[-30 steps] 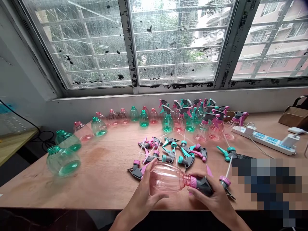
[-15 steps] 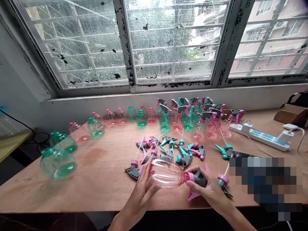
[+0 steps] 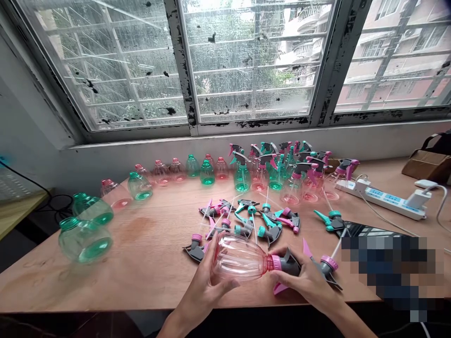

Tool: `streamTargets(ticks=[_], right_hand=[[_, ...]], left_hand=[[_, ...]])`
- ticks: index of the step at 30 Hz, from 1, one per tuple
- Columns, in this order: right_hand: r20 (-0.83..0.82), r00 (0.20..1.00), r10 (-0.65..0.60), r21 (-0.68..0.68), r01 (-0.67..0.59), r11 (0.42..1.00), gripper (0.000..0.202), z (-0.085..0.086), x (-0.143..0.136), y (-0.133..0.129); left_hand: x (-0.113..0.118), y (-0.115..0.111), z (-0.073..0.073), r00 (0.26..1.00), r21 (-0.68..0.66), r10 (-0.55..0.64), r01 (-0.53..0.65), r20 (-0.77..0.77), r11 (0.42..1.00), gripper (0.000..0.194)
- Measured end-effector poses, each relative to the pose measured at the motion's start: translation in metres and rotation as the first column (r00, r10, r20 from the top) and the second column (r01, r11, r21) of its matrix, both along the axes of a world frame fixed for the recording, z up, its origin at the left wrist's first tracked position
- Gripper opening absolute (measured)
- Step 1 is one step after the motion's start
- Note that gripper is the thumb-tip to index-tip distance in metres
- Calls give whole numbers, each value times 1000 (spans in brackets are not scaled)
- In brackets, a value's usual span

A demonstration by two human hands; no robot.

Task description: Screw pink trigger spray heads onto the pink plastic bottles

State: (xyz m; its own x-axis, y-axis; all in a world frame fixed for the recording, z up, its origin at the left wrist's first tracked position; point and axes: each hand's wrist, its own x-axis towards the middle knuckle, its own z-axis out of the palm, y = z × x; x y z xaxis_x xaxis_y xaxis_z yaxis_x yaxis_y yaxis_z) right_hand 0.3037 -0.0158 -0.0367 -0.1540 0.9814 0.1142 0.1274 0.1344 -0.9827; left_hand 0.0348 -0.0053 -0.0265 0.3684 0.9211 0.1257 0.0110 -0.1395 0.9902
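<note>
Our left hand (image 3: 207, 286) wraps the pink bottle (image 3: 239, 258); our right hand (image 3: 303, 284) clamps its spray head (image 3: 287, 265) above the tabletop (image 3: 151, 253).

Room and background. A broad window (image 3: 246, 61) with rain-streaked panes, outer bars and a grey frame with flaking black paint spans the far wall; daylight enters through it, and pale apartment blocks (image 3: 398, 56) and greenery stand outside. Below runs a white sill (image 3: 211, 143). A light plywood table (image 3: 148, 244) stands against the wall under the sill. At far left, beside a plain grey wall (image 3: 24, 126), is a second, yellowish tabletop (image 3: 17, 213).
</note>
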Motion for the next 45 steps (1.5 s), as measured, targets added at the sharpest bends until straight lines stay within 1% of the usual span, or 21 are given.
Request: streamTargets(ticks=[4,7,8,10,12,13,14,17,19,23,24,27,28,29,33,36,38,41,42,43,45], right_hand=[[-58,998,0,-4,0,1000,30,-1,2,0],[-65,998,6,-32,-8,999,33,-3,1,0],[-65,998,4,-40,-6,999,32,-3,0,0],[-74,997,-24,-42,20,999,31,-3,-2,0],[-74,995,-62,-31,60,998,30,-2,-5,-1],[-66,995,-73,-27,72,997,30,-3,-6,-1],[-58,995,-81,-24,79,997,31,-3,-6,-1],[-73,995,-74,-43,71,997,32,-5,-7,-1],[-106,992,-75,-67,68,995,33,-7,-7,0],[-121,988,-95,-59,88,994,34,-8,-6,3],[-118,988,-103,-48,97,994,34,-8,-7,3],[-88,990,-113,2,113,994,33,-7,-8,1],[-70,991,-110,21,112,993,32,-6,-8,1],[-49,994,-101,41,103,994,31,-6,-8,0],[0,998,-63,76,63,995,28,-4,-7,1],[-58,995,-78,44,80,996,29,-7,-6,3],[-106,991,-81,7,82,997,30,-9,-6,4],[-147,987,-63,-21,60,998,32,-10,-6,5],[-147,987,-61,-19,59,998,32,-10,-6,5],[-139,988,-64,-13,62,998,32,-10,-6,5],[-115,991,-68,5,69,998,31,-9,-7,3]], left_hand=[[-2,4,-6,997,73,3,3,-79,997,97],[-3,5,-8,990,78,17,-6,-138,997,88],[-3,5,-9,987,81,21,-8,-161,997,88],[-4,4,-7,983,95,33,-15,-182,995,101],[-4,3,-6,990,75,34,-24,-138,997,119],[-4,3,-5,995,47,31,-26,-100,999,123],[-4,2,-4,998,15,24,-23,-66,1000,120],[-5,3,-4,999,-44,-30,29,-32,999,101],[-4,4,-6,998,-35,-45,44,-37,998,94],[-1,5,-9,999,17,-4,4,-32,1000,87],[-1,5,-9,1000,18,-6,6,-29,1000,91],[-2,5,-9,1000,5,9,-9,-13,1000,121],[-4,5,-10,1000,-9,21,-21,-1,1000,127],[-5,5,-10,1000,-30,28,-28,12,999,128],[-10,7,-11,1000,-97,-4,5,2,995,108],[-10,6,-8,998,-104,-62,61,-8,993,106],[-8,4,-6,997,-56,-78,77,-4,995,103],[-5,2,-5,998,51,-61,63,-34,997,87],[-4,2,-5,997,66,-60,63,-44,996,88],[-4,2,-5,997,66,-61,63,-45,996,94],[-3,4,-6,998,32,-62,63,-24,998,113]])
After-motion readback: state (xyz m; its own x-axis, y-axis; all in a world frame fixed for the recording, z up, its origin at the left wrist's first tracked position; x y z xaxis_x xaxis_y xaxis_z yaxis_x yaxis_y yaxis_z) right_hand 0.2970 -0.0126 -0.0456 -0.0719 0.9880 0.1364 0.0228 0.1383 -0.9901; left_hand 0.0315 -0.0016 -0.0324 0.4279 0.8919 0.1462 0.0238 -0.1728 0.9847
